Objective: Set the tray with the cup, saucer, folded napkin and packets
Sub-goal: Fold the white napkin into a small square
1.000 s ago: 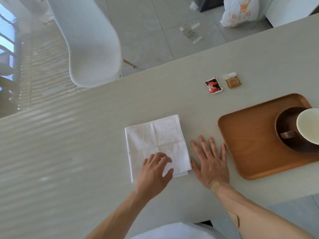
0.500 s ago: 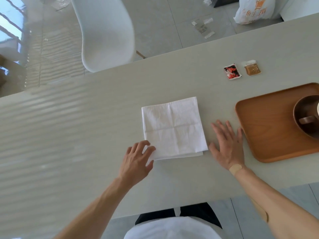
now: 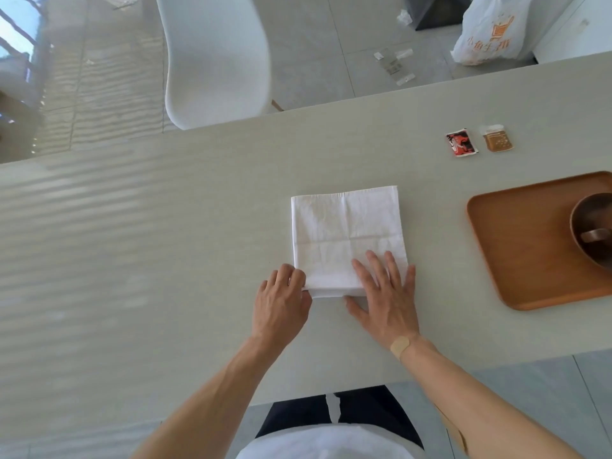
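Note:
A white folded napkin [image 3: 344,226] lies flat in the middle of the table. My left hand [image 3: 281,299] has its fingers curled at the napkin's near left corner and pinches it. My right hand [image 3: 384,296] lies flat with spread fingers on the near right part of the napkin. To the right is a wooden tray [image 3: 516,246] bearing a dark brown saucer [image 3: 578,213]; only a brown cup handle [image 3: 596,235] shows, as the frame edge cuts off the rest. A red packet [image 3: 461,143] and a brown packet [image 3: 497,139] lie side by side beyond the tray.
A white chair [image 3: 215,61] stands at the table's far side. A white plastic bag [image 3: 490,31] and paper scraps lie on the tiled floor beyond. The table's near edge runs just in front of my body.
My right hand has moved from the table beside the tray onto the napkin's near right part. My left hand has shifted slightly, now on the near left corner.

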